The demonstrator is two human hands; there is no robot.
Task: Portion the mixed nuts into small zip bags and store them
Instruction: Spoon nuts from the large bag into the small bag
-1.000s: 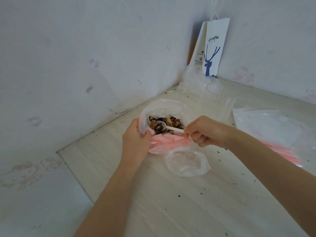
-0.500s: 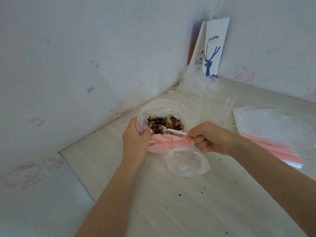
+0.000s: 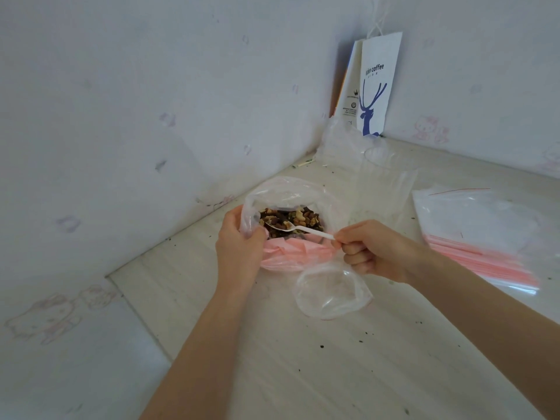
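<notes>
Clear plastic bag of mixed nuts is sitting open at frame centre on the counter, above folds of pink plastic.

- Left hand is gripping the bag's left rim, fingers curled over the edge.
- Right hand is pinching the handle end of a white plastic spoon, just right of the bag.
- Small zip bag is lying open directly below the right hand.
- Stack of zip bags is resting at the right edge.

Versus half a second ago, the spoon bowl is showing on top of the nuts and reaching farther left. The left hand's grip is staying unchanged.
</notes>
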